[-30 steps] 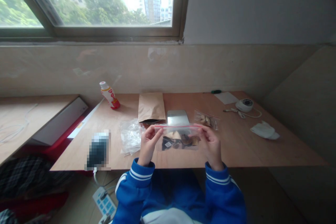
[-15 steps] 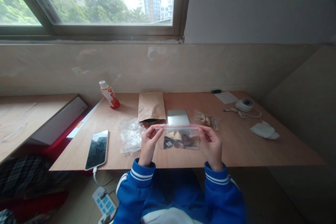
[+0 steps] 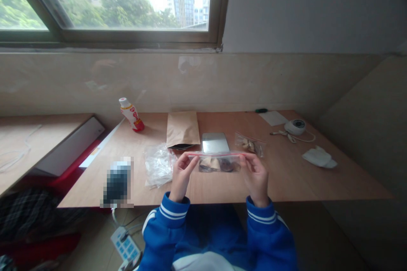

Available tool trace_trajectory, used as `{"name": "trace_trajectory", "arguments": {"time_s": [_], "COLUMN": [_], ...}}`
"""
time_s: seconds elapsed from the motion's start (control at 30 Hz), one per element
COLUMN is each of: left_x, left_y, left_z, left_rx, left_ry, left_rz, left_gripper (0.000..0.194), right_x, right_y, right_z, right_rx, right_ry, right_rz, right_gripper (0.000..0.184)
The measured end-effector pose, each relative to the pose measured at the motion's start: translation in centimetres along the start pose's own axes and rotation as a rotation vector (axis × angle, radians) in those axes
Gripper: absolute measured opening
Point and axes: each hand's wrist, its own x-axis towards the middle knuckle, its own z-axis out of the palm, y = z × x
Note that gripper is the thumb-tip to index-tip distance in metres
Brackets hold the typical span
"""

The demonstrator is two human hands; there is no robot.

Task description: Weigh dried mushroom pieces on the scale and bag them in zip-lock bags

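Observation:
Between my two hands, above the table's front part, I hold a clear zip bag (image 3: pixel 219 164) with a red strip along its top edge. Tan and dark pieces lie inside; their kind I cannot make out. My left hand (image 3: pixel 182 175) pinches the bag's left top corner, and my right hand (image 3: pixel 256 173) pinches the right one. Just behind the bag is a flat silver-grey rectangular object (image 3: pixel 215 142). A second zip bag (image 3: pixel 250 144) with tan pieces lies behind my right hand. Crumpled clear plastic bags (image 3: pixel 158 165) lie beside my left hand.
A brown paper pouch (image 3: pixel 182 129) lies at the back, mouth toward me. Left of it stands a red-and-white bottle (image 3: pixel 132 115). A pixelated phone (image 3: pixel 117 183) is at the left edge. On the right are a white dome camera (image 3: pixel 295 126) with cable and a crumpled white tissue (image 3: pixel 319 157).
The zip bag has tilted, so less of its front face and contents shows. Both hands keep their pinch on its top edge. The phone is now blurred out by pixelation.

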Motion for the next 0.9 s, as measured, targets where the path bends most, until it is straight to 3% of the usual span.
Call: {"name": "trace_trajectory", "arguments": {"time_s": [0.23, 0.43, 0.53, 0.9], "left_x": [-0.1, 0.0, -0.1, -0.2], "left_y": [-0.3, -0.4, -0.4, 0.2], "left_z": [0.2, 0.1, 0.0, 0.1], "left_rx": [-0.063, -0.093, -0.087, -0.046], "left_ry": [0.056, 0.143, 0.142, 0.123], "left_rz": [0.028, 0.040, 0.040, 0.028], "left_gripper": [0.016, 0.018, 0.018, 0.019], "right_x": [-0.2, -0.1, -0.2, -0.6], "right_y": [-0.2, -0.7, -0.9, -1.3], "right_z": [0.6, 0.9, 1.0, 1.2], "right_rx": [0.127, 0.246, 0.278, 0.176], "right_ry": [-0.020, -0.118, -0.086, 0.006], "right_rz": [0.034, 0.133, 0.154, 0.016], "right_gripper": [0.025, 0.030, 0.029, 0.020]}}
